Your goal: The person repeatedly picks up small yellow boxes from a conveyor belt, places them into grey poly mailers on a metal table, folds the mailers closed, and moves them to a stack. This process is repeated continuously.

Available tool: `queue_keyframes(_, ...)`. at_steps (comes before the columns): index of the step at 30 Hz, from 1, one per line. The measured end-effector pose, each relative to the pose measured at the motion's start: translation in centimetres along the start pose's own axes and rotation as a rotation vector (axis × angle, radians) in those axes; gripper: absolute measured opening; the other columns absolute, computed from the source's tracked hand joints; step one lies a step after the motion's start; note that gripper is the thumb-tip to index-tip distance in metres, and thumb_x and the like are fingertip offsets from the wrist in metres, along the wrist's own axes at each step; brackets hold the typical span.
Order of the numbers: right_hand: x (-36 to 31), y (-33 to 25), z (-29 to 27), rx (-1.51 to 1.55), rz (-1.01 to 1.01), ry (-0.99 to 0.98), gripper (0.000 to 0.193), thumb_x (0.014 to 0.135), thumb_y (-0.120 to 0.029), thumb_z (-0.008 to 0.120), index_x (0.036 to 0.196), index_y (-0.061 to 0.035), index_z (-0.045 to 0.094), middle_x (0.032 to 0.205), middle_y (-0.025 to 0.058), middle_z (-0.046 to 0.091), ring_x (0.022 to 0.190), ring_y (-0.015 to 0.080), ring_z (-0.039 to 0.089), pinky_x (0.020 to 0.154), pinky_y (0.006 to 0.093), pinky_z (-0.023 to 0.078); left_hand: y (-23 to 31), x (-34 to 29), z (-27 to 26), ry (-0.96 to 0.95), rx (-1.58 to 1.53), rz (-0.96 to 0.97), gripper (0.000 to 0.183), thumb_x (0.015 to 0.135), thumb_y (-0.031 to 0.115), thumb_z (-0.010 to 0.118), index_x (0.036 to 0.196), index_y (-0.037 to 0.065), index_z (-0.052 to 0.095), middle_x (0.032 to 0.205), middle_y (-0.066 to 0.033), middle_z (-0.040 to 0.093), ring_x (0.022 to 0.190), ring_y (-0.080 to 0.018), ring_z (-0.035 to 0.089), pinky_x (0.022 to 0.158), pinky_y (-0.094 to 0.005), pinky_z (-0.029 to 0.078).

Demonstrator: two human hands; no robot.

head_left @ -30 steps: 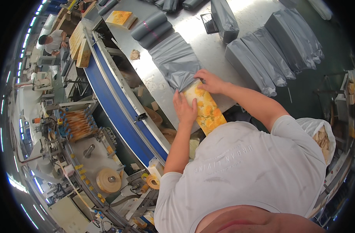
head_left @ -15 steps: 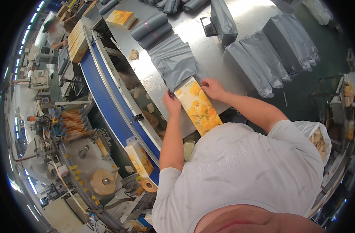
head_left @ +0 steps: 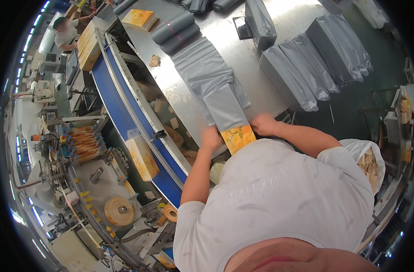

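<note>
A metal bench (head_left: 175,106), bright with reflected light and flecked with specks, slants away from the person. At its near left corner lies a yellow-flowered pack (head_left: 238,138), its lower end past the near edge, against the shirt; a grey plastic bag (head_left: 225,106) covers its upper part. The left hand (head_left: 210,137) and right hand (head_left: 264,124) flank the bag's mouth, fingers curled closed on its two sides, though blur hides the fingertips. More flat grey bags (head_left: 195,54) lie behind. Along the bench's left edge sit crumpled brown paper (head_left: 155,60), grey rolls (head_left: 173,31) and, towards the far corner, another flowered pack (head_left: 140,19). Grey-wrapped packs (head_left: 291,75) line the right edge.

Beyond the left edge runs a blue conveyor belt (head_left: 112,90) carrying a flowered carton-shaped pack (head_left: 141,156); a co-worker (head_left: 66,36) stands by its far end. Machinery with a pale tape reel (head_left: 119,210) fills the lower left. Green floor (head_left: 340,106) shows at right.
</note>
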State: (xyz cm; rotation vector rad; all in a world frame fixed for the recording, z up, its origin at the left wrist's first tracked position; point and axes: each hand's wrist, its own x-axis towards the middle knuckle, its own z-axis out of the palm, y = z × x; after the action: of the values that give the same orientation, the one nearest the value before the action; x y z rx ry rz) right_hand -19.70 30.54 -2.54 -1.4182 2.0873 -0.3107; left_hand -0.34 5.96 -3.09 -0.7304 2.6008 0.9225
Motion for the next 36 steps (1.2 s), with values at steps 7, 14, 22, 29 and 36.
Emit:
queue_keyframes(7,0.2,1.8,-2.0,0.749,0.261,0.131,0.024,0.086,-0.025,0.071,0.1,-0.0084,0.081,0.089,0.0188,0.076,0.081,0.0385,0.074,0.074,0.0488,0.059,0.5,-0.8,1.9,0.39,-0.555,-0.092,0.022,0.091,0.013,0.066,0.107,-0.001,0.069,0.097,-0.0276,0.073,0.094,-0.0485,0.07,0.081,-0.0559,0.054)
queue_keyframes(14,1.3,-6.3,-8.1,-0.018,-0.187,-0.624,0.022,0.086,-0.023,0.07,0.098,-0.0069,0.078,0.11,0.019,0.077,0.105,0.0428,0.072,0.09,0.0509,0.058,3.6,-0.3,2.2,0.313,-0.281,-0.084,0.023,0.089,0.012,0.07,0.105,-0.003,0.066,0.096,-0.0302,0.071,0.094,-0.0508,0.069,0.082,-0.0547,0.055)
queue_keyframes(22,5.1,-7.6,-1.9,-0.055,0.006,0.112,0.062,0.094,-0.028,0.072,0.15,-0.0087,0.053,0.138,0.0168,0.065,0.131,0.0373,0.059,0.108,0.0482,0.051,-0.1,-1.0,4.4,0.281,-0.547,-0.147,0.015,0.095,0.012,0.071,0.09,-0.002,0.07,0.075,-0.0143,0.072,0.069,-0.0248,0.07,0.067,-0.039,0.052)
queue_keyframes(29,6.3,-9.0,-0.5,0.192,-0.317,0.261,0.015,0.09,-0.018,0.072,0.103,-0.0098,0.071,0.101,0.0105,0.067,0.102,0.0349,0.068,0.085,0.047,0.056,0.7,-2.7,5.1,0.345,-0.847,-0.208,0.01,0.096,0.008,0.071,0.095,-0.001,0.075,0.081,-0.0065,0.072,0.072,-0.0142,0.064,0.069,-0.0332,0.05)
queue_keyframes(36,2.1,-5.9,1.3,0.233,-0.337,0.096,0.008,0.087,-0.014,0.068,0.088,-0.0086,0.062,0.091,0.013,0.063,0.086,0.039,0.065,0.073,0.05,0.053,-0.5,-2.5,5.8,0.295,-0.714,-0.067,0.011,0.094,0.006,0.071,0.09,-0.004,0.075,0.086,-0.0103,0.074,0.077,-0.0176,0.067,0.074,-0.033,0.052)
